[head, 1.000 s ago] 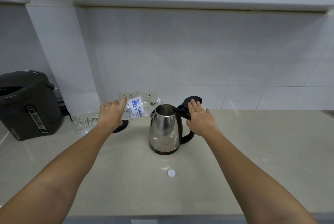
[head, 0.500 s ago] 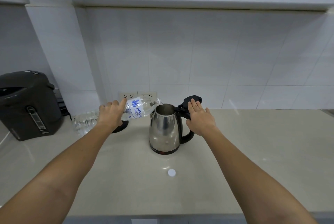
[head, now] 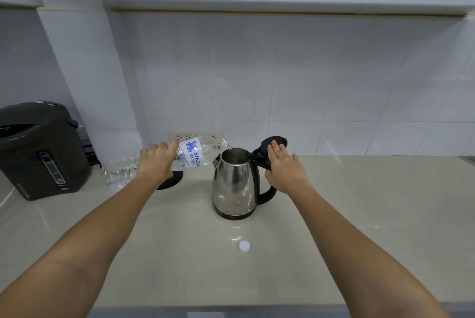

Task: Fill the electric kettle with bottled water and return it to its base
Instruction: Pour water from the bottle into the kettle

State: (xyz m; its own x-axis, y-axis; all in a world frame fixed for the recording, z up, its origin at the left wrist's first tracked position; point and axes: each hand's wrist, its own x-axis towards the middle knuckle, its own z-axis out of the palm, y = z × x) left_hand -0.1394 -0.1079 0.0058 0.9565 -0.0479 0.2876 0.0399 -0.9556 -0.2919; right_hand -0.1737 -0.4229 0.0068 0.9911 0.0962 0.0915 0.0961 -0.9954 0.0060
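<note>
A steel electric kettle (head: 235, 184) with a black handle stands on the counter, its black lid (head: 273, 141) flipped up. My left hand (head: 156, 163) holds a clear water bottle (head: 200, 154) with a blue label, tipped nearly flat, its mouth over the kettle's opening; a thin stream runs in. My right hand (head: 285, 168) rests flat on the kettle's handle, fingers stretched toward the lid. The black kettle base (head: 172, 180) lies behind my left hand, mostly hidden. A white bottle cap (head: 244, 245) lies on the counter in front of the kettle.
A dark hot-water dispenser (head: 43, 150) stands at the far left. Clear plastic bottles (head: 118, 171) lie between it and the base. Wall sockets (head: 195, 135) sit behind the bottle. The beige counter (head: 359, 215) extends right; its front edge is near the frame bottom.
Almost nothing moved. The bottle stays tipped over the kettle and both hands keep their places.
</note>
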